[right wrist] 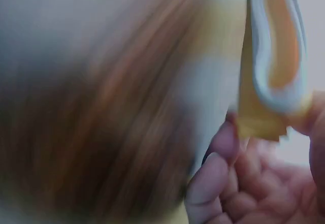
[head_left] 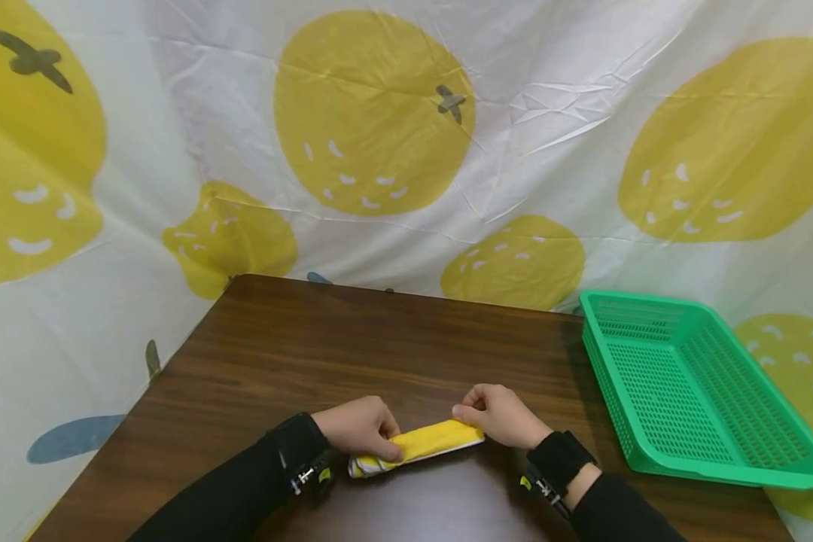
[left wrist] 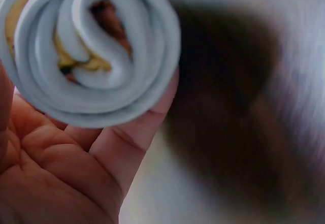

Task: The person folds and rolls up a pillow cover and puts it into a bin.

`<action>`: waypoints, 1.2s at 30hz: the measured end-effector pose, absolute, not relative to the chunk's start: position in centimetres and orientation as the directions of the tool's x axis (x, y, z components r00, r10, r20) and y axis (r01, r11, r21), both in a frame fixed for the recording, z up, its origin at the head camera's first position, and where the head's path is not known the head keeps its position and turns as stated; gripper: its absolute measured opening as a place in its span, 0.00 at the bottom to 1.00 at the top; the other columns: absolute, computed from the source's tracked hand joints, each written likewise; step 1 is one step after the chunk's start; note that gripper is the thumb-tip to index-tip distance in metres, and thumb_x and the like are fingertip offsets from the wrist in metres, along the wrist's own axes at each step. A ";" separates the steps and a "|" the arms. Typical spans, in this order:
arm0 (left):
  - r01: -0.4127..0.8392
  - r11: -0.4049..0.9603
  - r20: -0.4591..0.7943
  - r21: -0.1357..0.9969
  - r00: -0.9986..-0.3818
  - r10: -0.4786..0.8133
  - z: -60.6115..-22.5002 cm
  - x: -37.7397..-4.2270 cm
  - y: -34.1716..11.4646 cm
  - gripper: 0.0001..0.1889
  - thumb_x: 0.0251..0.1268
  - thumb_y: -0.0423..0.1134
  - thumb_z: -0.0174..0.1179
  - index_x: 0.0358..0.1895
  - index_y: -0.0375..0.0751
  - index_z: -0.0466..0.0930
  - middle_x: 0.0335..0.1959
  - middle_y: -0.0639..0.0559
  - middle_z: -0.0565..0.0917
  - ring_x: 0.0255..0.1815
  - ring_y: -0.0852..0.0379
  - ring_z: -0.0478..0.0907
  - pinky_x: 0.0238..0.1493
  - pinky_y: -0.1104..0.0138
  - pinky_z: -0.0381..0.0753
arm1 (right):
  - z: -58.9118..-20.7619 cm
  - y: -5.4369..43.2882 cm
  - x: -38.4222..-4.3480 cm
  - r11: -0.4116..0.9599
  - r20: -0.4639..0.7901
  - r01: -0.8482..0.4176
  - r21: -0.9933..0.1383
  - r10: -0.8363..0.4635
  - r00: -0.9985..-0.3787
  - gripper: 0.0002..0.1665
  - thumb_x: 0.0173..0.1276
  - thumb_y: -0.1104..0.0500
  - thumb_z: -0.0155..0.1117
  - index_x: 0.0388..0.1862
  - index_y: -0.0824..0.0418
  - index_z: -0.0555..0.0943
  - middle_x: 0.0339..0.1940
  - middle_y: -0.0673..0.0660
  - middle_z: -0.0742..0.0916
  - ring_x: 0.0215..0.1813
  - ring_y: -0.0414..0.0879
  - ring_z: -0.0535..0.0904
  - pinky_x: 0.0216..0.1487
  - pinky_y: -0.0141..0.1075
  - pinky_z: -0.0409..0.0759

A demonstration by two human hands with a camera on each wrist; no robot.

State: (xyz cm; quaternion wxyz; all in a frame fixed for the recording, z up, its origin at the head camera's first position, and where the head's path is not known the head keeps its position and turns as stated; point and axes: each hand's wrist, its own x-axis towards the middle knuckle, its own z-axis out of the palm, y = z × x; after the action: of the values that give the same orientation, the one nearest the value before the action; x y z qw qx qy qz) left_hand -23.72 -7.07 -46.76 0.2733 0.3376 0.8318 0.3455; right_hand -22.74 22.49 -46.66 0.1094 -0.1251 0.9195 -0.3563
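Note:
A yellow and white cloth (head_left: 440, 436), rolled into a narrow strip, lies slantwise on the dark wooden table. My left hand (head_left: 362, 429) grips its left end, with the thumb laid over the top. At the opposite end, my right hand (head_left: 504, 418) pinches the far corner between thumb and fingers. Seen end-on in the left wrist view, the cloth roll (left wrist: 101, 104) shows a white spiral with bits of yellow inside, and the fingers (left wrist: 119, 153) sit under it. The right wrist view has a flatter, looped cloth end (right wrist: 261, 120) between the thumb and curled fingers (right wrist: 208, 181).
A green perforated plastic basket (head_left: 725, 473) stands at the table's right side, with bare mesh showing inside. The brown tabletop (head_left: 312, 339) stretches behind the hands. Behind and to the left hangs a white sheet (head_left: 210, 128) printed with yellow fruit.

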 end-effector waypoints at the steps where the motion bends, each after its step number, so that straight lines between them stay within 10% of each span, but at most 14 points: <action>1: 0.344 0.519 -0.223 0.783 -0.623 0.750 -46.7 -23.6 -7.1 0.07 0.62 0.43 0.71 0.28 0.48 0.91 0.17 0.65 0.78 0.17 0.69 0.72 0.23 0.75 0.71 | -46.6 22.4 -22.5 0.687 -0.103 -0.115 -0.718 -0.268 -0.958 0.18 0.77 0.47 0.69 0.46 0.62 0.84 0.33 0.52 0.84 0.33 0.42 0.76 0.35 0.32 0.75; 11: 0.000 0.276 -0.216 0.961 -0.621 0.753 -46.9 -22.8 -6.1 0.15 0.73 0.44 0.66 0.47 0.33 0.91 0.23 0.59 0.86 0.22 0.67 0.81 0.28 0.73 0.79 | -43.5 22.2 -19.5 0.176 -0.096 0.067 -0.982 -0.160 -0.982 0.44 0.86 0.33 0.29 0.77 0.63 0.71 0.66 0.67 0.85 0.51 0.41 0.85 0.54 0.37 0.83; 18: -0.190 0.147 -0.229 0.971 -0.544 0.807 -46.7 -22.1 -5.7 0.20 0.77 0.42 0.62 0.54 0.22 0.84 0.29 0.56 0.87 0.26 0.65 0.84 0.31 0.72 0.83 | -41.6 23.2 -18.4 0.194 0.139 -0.175 -0.965 -0.186 -0.973 0.41 0.87 0.35 0.24 0.83 0.56 0.66 0.70 0.64 0.83 0.63 0.36 0.84 0.62 0.28 0.80; 24: -0.277 0.085 -0.220 0.957 -0.505 0.835 -46.0 -22.0 -5.3 0.16 0.78 0.43 0.59 0.48 0.30 0.85 0.28 0.55 0.87 0.25 0.62 0.85 0.31 0.70 0.86 | -40.1 24.0 -18.1 0.572 0.616 -0.718 -0.396 -0.414 -0.670 0.44 0.73 0.30 0.59 0.75 0.58 0.77 0.69 0.60 0.85 0.73 0.51 0.78 0.74 0.38 0.73; 29: -0.276 0.052 -0.189 0.960 -0.499 0.846 -45.4 -22.2 -5.0 0.13 0.79 0.44 0.58 0.43 0.36 0.84 0.26 0.56 0.86 0.24 0.63 0.85 0.30 0.71 0.85 | -39.2 22.7 -17.4 0.576 0.622 -0.813 0.084 -0.668 -0.409 0.39 0.55 0.43 0.85 0.65 0.54 0.84 0.61 0.52 0.89 0.67 0.54 0.82 0.70 0.50 0.76; 36: -0.296 0.019 -0.167 0.955 -0.483 0.859 -45.3 -21.6 -4.4 0.14 0.80 0.46 0.59 0.47 0.36 0.85 0.31 0.55 0.87 0.29 0.62 0.86 0.35 0.70 0.86 | -40.0 20.9 -16.9 0.485 0.688 -0.831 0.271 -0.702 -0.185 0.10 0.79 0.61 0.65 0.54 0.59 0.89 0.50 0.52 0.92 0.53 0.50 0.87 0.59 0.45 0.83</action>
State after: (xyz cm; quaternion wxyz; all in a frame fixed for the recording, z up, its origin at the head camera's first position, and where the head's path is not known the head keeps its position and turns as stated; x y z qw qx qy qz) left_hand -21.59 -4.39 -45.29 0.4418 0.2512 0.5605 0.6539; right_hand -16.85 20.92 -40.01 -0.3959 -0.5008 0.7653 -0.0820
